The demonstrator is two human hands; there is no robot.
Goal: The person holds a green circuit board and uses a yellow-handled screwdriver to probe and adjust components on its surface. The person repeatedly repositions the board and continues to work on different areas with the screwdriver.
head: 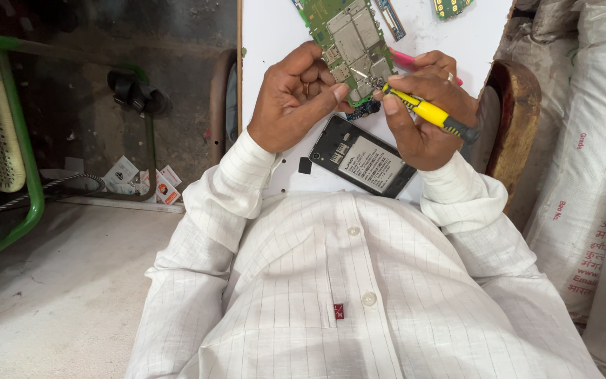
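**Inspector:** Start nearest you. What lies below your hands?

**Worker:** An opened phone body, back cover off, flat on the white surface just under my wrists. A small black square part sits beside it, apart from the rest.

**Inspector:** Left hand?

**Worker:** My left hand has its fingers curled shut on the near edge of the green circuit board, thumb pressed against it. Judged purpose: to keep the board from shifting.

**Inspector:** Right hand?

**Worker:** My right hand is closed around a yellow-and-black screwdriver, pinched close behind the tip, which meets the board's near end by the metal shields. The low grip looks chosen for control. A pink tool shows behind those fingers; I cannot tell whether I hold it.

**Inspector:** Farther out?

**Worker:** Two more board pieces at the surface's far edge: a narrow strip and a green fragment, well apart from the work.
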